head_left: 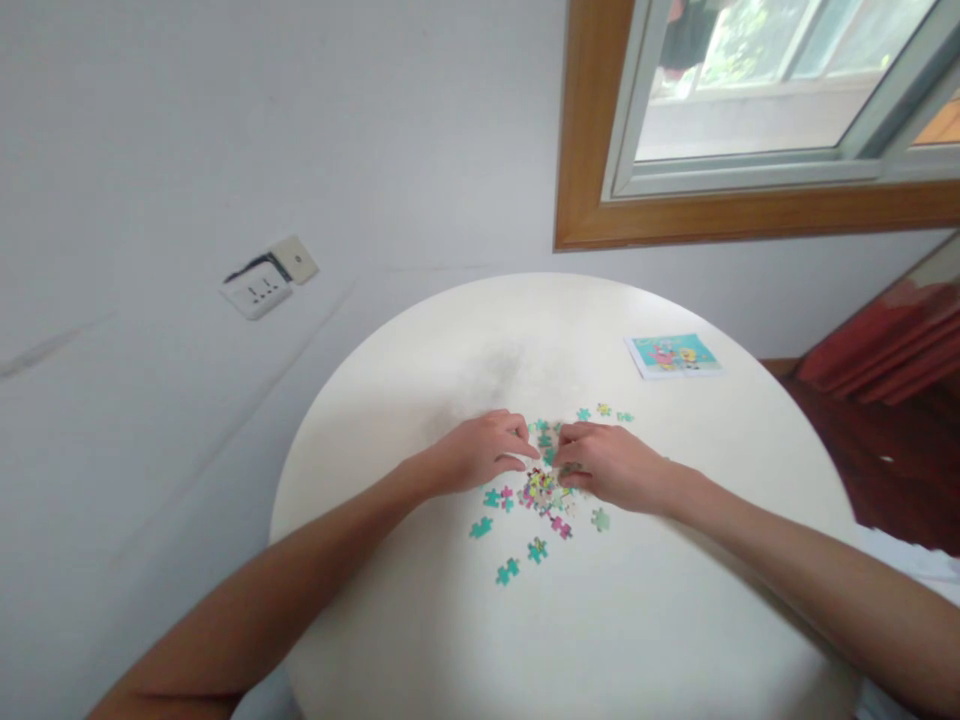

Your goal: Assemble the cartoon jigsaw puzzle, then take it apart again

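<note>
A loose pile of small jigsaw puzzle pieces (pixel 538 488) in teal, pink and yellow lies on the white round table (pixel 420 640). My left hand (pixel 480 452) reaches in at the pile's left, thumb and forefinger apart with nothing visible between them. On the pile's right, my right hand (pixel 611 465) bends its fingers down over some pieces, thumb apart from the fingers; its fingertips are partly hidden. A pair of joined teal pieces (pixel 508 571) lies nearest me, with another teal piece (pixel 481 527) farther left. A pale green piece (pixel 600 519) rests below my right hand.
A picture sheet with cartoon figures (pixel 675 355) lies at the table's far right. The white wall (pixel 420 140) with a power socket (pixel 257 290) rises behind the table's left side. A wood-framed window (pixel 592 225) is at upper right, a red curtain (pixel 892 335) below it.
</note>
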The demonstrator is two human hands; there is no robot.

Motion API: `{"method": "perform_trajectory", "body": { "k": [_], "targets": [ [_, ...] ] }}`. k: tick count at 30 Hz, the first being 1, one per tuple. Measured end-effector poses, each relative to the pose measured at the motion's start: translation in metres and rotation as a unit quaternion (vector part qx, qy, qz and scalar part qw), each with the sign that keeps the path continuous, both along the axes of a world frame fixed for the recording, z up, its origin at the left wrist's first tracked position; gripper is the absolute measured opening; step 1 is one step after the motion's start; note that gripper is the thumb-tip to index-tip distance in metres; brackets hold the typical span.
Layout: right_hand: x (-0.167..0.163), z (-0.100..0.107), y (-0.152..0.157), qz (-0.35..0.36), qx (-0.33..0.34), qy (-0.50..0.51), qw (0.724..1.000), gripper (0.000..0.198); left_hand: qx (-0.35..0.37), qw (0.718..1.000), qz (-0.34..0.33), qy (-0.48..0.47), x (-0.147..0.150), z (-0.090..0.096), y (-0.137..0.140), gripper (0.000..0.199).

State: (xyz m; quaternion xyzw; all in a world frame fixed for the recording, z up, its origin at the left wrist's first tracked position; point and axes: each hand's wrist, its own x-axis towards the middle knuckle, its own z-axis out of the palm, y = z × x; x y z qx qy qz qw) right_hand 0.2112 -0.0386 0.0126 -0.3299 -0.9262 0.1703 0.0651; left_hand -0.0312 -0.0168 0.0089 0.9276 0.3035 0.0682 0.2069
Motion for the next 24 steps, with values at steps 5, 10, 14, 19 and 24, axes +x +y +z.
{"method": "perform_trajectory", "body": {
  "k": [5, 10, 14, 19, 24],
  "targets": [
    [-0.003, -0.001, -0.003, 0.010, -0.014, 0.006, 1.000, 0.011, 0.015, 1.000, -0.001, -0.001, 0.004, -0.005, 0.000, 0.013],
    [-0.002, -0.003, -0.002, 0.013, -0.011, 0.015, 1.000, 0.015, 0.024, 1.000, -0.011, -0.006, 0.004, -0.005, 0.001, 0.009],
    [-0.002, -0.005, -0.002, 0.012, 0.010, 0.006, 1.000, 0.013, 0.009, 0.999, 0.001, -0.031, 0.004, -0.003, 0.001, 0.004],
    [-0.006, -0.007, -0.003, 0.032, 0.089, -0.022, 0.995, 0.018, 0.015, 0.999, 0.016, -0.032, 0.001, 0.001, 0.002, 0.007],
    [0.000, 0.009, -0.003, -0.014, 0.045, -0.004, 0.999, 0.021, 0.068, 0.997, -0.012, 0.019, -0.005, 0.009, 0.003, 0.015]
  ]
}}
